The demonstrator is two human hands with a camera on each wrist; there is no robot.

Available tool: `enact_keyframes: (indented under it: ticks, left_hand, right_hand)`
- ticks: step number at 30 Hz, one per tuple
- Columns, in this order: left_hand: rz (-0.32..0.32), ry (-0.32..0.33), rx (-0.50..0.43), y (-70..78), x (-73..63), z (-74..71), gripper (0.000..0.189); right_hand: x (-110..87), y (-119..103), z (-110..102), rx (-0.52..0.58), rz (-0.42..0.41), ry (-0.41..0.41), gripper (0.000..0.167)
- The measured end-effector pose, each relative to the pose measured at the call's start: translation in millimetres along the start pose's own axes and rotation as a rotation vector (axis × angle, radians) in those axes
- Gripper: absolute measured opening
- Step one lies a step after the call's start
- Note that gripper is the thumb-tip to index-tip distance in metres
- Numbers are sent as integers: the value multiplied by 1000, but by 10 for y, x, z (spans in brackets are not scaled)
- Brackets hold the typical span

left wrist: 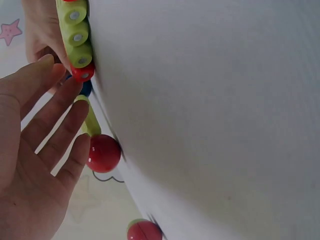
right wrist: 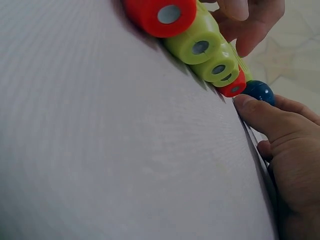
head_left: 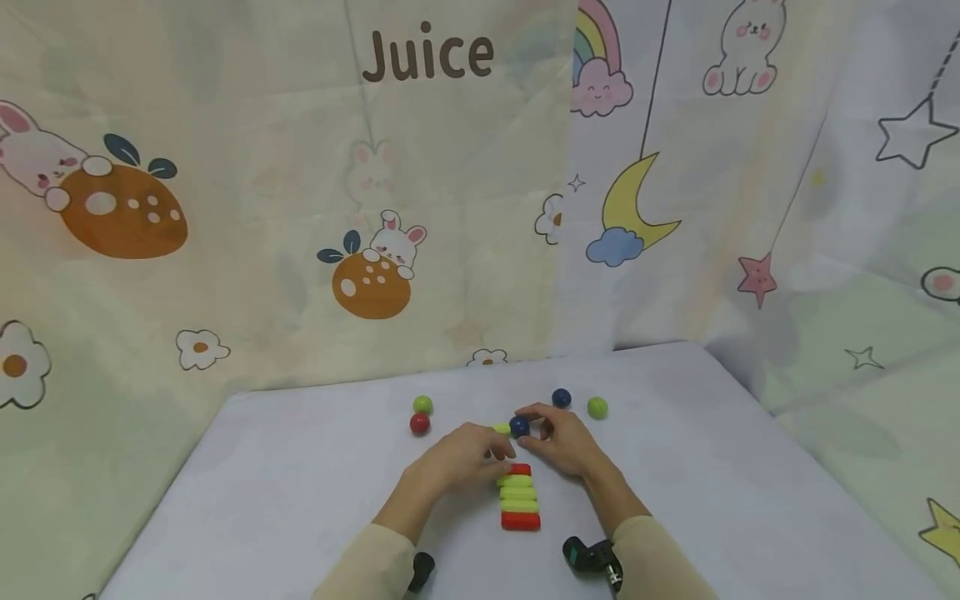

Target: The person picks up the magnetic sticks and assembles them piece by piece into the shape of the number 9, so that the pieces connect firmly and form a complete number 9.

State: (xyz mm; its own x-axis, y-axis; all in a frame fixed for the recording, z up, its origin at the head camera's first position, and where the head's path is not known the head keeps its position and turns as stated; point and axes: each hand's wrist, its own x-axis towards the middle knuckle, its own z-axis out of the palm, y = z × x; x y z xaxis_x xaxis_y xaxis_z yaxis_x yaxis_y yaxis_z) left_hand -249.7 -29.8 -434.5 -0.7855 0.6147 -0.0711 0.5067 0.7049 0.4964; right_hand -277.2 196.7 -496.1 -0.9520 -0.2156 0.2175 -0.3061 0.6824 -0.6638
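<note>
In the head view my right hand (head_left: 562, 440) pinches a dark blue ball (head_left: 519, 426) between thumb and fingers. A yellow-green rod (head_left: 501, 428) meets that ball on its left. The left wrist view shows a red ball (left wrist: 104, 153) at the rod's other end; my left hand hides it from the head camera. My left hand (head_left: 468, 454) has loosely extended fingers, its fingertips close to the rod and to the far red rod (head_left: 519, 469) of a row. That row has yellow-green rods (head_left: 518, 493) between two red ones, with grey discs (right wrist: 169, 14) in their ends.
A red ball (head_left: 420, 423) and a green ball (head_left: 423, 404) sit together left of the hands. Beyond my right hand lie another dark blue ball (head_left: 561, 397) and a green ball (head_left: 597, 407). The white table (head_left: 300, 467) ends at a printed curtain (head_left: 465, 208).
</note>
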Motion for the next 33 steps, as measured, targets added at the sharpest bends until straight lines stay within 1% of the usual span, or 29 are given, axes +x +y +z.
enact_keyframes:
  ticks: [5, 13, 22, 28, 31, 33]
  left_hand:
    - [-15, -4, 4, 29, 30, 41, 12]
    - [20, -5, 65, 56, 116, 84, 8]
    - [26, 0, 81, 72, 143, 108, 9]
    - [5, -38, 29, 117, 155, 95, 13]
    - [1, -57, 36, 126, 170, 99, 15]
    - [7, -56, 57, 131, 182, 109, 17]
  right_hand:
    - [-5, -10, -44, 19, -6, -25, 40]
    - [7, 6, -55, 14, 3, -19, 40]
    - [7, 5, -39, 18, 5, -23, 40]
    - [3, -4, -48, 22, 13, -25, 40]
    - [-4, -13, -45, 31, 15, -24, 40]
    - [-15, -21, -49, 34, 20, -24, 39]
